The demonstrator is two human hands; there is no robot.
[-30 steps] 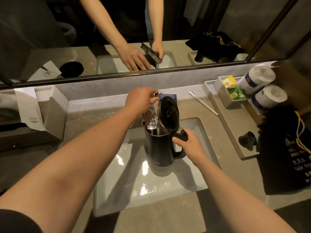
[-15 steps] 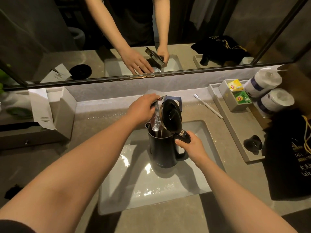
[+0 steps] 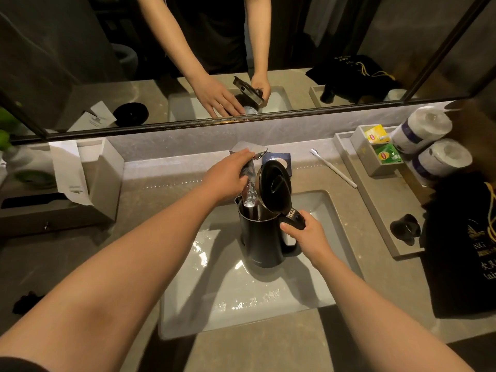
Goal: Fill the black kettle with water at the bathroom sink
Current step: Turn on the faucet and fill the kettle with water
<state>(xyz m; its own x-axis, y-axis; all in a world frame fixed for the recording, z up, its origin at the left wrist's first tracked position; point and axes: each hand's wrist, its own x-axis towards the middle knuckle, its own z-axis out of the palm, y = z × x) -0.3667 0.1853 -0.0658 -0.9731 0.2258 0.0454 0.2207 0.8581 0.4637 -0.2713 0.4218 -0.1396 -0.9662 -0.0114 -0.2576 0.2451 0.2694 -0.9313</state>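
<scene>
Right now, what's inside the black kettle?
Water streams from the faucet into the open black kettle. The kettle's wall and raised lid hide the water level.

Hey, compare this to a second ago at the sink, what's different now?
Water now streams from the faucet into the open black kettle; a second ago none was clearly flowing. The left hand has settled onto the faucet. Unchanged: the right hand grips the kettle handle, the lid stands open, and the kettle sits in the sink.
</scene>
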